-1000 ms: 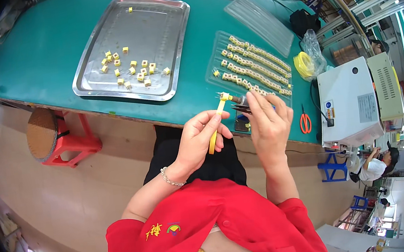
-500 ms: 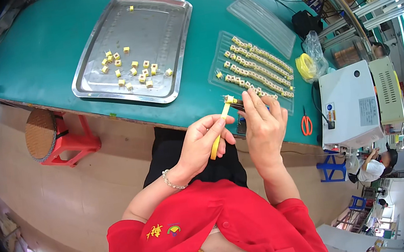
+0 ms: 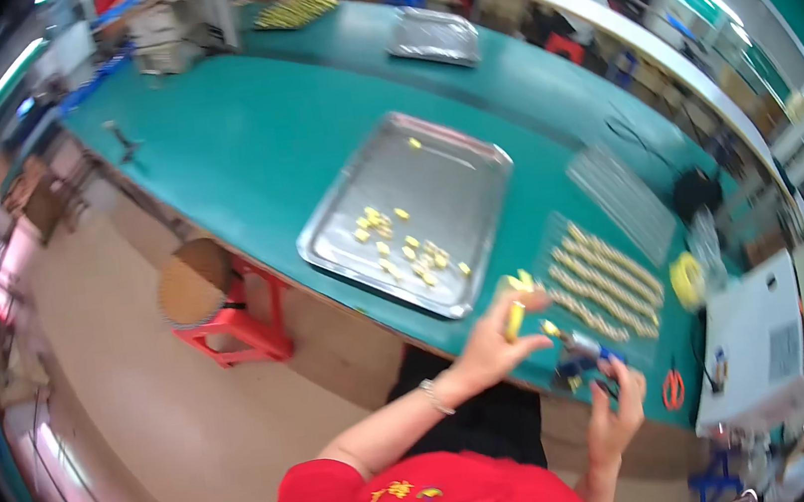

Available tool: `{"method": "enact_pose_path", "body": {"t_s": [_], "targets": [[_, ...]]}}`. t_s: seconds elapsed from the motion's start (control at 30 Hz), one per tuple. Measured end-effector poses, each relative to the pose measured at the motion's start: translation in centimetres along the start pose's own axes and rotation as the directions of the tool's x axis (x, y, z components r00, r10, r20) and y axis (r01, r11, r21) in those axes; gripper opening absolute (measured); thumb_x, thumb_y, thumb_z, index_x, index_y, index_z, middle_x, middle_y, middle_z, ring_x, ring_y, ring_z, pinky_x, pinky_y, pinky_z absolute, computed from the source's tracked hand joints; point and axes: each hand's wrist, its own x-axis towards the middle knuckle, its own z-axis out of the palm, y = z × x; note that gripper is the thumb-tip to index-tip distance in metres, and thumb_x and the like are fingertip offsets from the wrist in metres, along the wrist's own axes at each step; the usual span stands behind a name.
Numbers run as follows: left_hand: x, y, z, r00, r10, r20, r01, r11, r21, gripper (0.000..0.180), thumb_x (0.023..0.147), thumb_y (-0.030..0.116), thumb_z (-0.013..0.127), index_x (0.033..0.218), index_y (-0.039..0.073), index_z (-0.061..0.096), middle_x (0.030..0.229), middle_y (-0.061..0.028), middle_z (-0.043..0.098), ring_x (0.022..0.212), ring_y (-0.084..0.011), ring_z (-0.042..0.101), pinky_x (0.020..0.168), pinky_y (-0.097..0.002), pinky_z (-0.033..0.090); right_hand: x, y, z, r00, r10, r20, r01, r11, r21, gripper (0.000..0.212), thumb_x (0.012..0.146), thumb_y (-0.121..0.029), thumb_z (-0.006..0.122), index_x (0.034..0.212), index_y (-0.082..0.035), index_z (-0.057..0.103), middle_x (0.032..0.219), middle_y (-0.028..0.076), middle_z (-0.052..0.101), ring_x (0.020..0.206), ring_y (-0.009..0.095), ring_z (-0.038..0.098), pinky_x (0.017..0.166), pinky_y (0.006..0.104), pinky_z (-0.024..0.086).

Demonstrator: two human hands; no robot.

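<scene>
My left hand (image 3: 496,348) pinches a strip of yellow tape (image 3: 515,319) and reaches over the near table edge. A small yellow piece is at the strip's upper end, too blurred to make out. Fingers curled, my right hand (image 3: 620,407) holds a blue-handled tool (image 3: 590,348), its kind smeared by motion. Beside my hands, a clear plastic tray (image 3: 555,234) carries rows of small yellow components (image 3: 606,264). Left of that, a shallow metal tray (image 3: 445,195) has several loose yellow components (image 3: 412,250) scattered in it.
An empty-looking clear tray (image 3: 622,199) lies farther back. Orange-handled scissors (image 3: 673,388), a yellow tape roll (image 3: 688,281) and a white machine (image 3: 749,339) stand right. A red stool (image 3: 242,336) is below the table's left edge. Another metal tray (image 3: 434,36) lies far back.
My view has swung up and left, showing more of the table's far side. My hands have moved apart, the right one drawing away from the tape strip with the tool.
</scene>
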Motion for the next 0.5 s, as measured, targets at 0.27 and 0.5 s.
{"method": "enact_pose_path", "body": {"t_s": [0.27, 0.5], "targets": [[0.0, 0.0, -0.2, 0.997, 0.031, 0.064, -0.024, 0.994, -0.108, 0.040, 0.080, -0.001, 0.062, 0.118, 0.000, 0.047, 0.096, -0.0095, 0.064, 0.093, -0.0127, 0.059, 0.081, -0.0259, 0.049, -4.3, 3.0, -1.0, 0.936, 0.351, -0.016, -0.333, 0.902, 0.273, 0.031, 0.083, 0.006, 0.051, 0.114, 0.004, 0.051, 0.093, 0.010, 0.056, 0.085, 0.016, 0.055, 0.079, 0.0262, 0.043], [3.0, 2.2, -11.3, 0.928, 0.043, -0.371, -0.013, 0.996, 0.084, 0.036, 0.080, 0.002, 0.062, 0.114, 0.002, 0.049, 0.100, -0.0085, 0.062, 0.091, -0.0125, 0.059, 0.073, -0.0233, 0.050, -6.0, 4.1, -1.9, 0.840, 0.539, -0.056, -0.505, 0.816, 0.282, 0.029, 0.084, -0.007, 0.062, 0.111, 0.001, 0.057, 0.097, 0.012, 0.061, 0.084, 0.018, 0.057, 0.077, 0.0274, 0.046]]}}
